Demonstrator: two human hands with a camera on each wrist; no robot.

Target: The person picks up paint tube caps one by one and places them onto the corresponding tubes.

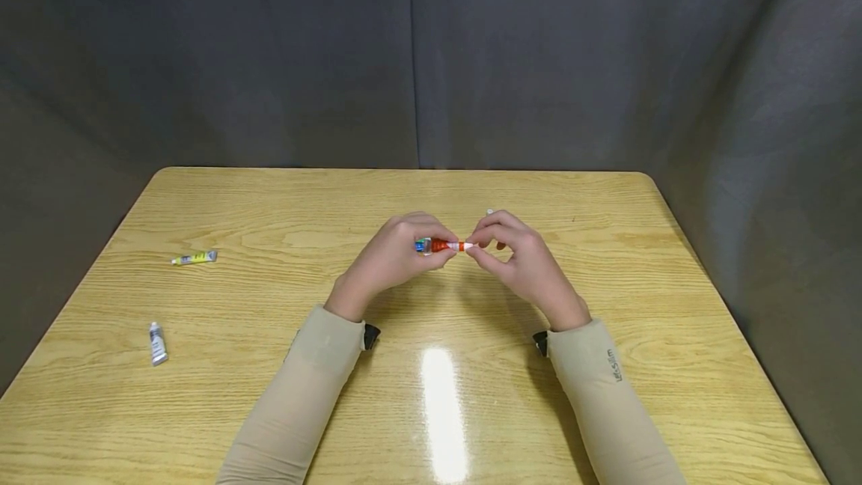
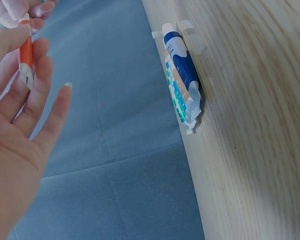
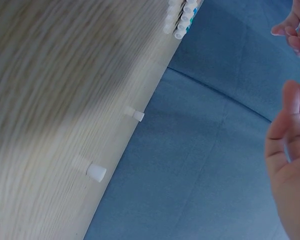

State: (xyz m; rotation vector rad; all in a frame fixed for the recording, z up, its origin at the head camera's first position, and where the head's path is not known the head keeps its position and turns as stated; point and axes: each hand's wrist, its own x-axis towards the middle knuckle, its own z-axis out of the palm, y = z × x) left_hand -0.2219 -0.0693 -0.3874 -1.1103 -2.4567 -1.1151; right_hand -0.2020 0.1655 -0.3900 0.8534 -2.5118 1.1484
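Orange tube (image 2: pixel 26 52) up in two hands!

Left hand (image 1: pixel 397 251) grips it between thumb and fingers, right hand (image 1: pixel 525 260) nips the white end (image 1: pixel 469 246), all above the wooden table (image 1: pixel 673 283), yellow tube (image 1: pixel 194 257) and pale tube (image 1: pixel 158 343) lying off left

Glossy wood-grain table (image 1: pixel 673 305), matt cloth backdrop (image 1: pixel 269 58)

Bright glare (image 1: pixel 444 414) on the glossy tabletop (image 1: pixel 673 275), soft shadows (image 1: pixel 554 388) nearby.

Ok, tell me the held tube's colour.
The tube is orange and white, clearest in left wrist view.
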